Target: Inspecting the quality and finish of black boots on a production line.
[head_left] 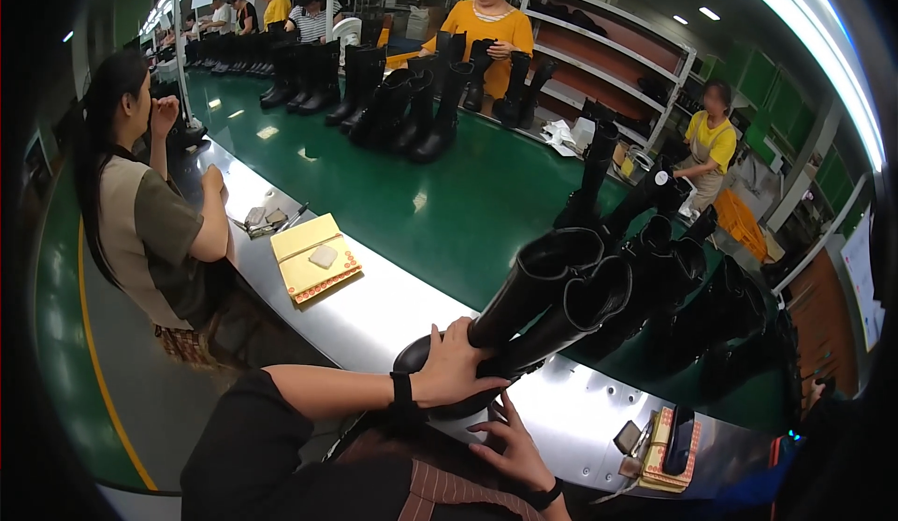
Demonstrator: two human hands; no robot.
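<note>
A pair of tall black boots stands upright at the near edge of the metal counter, tops leaning to the right. My left hand, with a dark band at the wrist, is wrapped round the ankle of the boots, its thumb stretched along the near side. Lower and to the right, my right hand has its fingers spread. Its fingertips reach toward the boots' lower part; whether they touch is hard to tell. The toe of one boot shows left of my left hand.
A green conveyor belt runs beyond the metal counter. More black boots stand on it, several close by at right. A yellow pad with a pale block lies left; another pad bears a dark case. A co-worker sits left.
</note>
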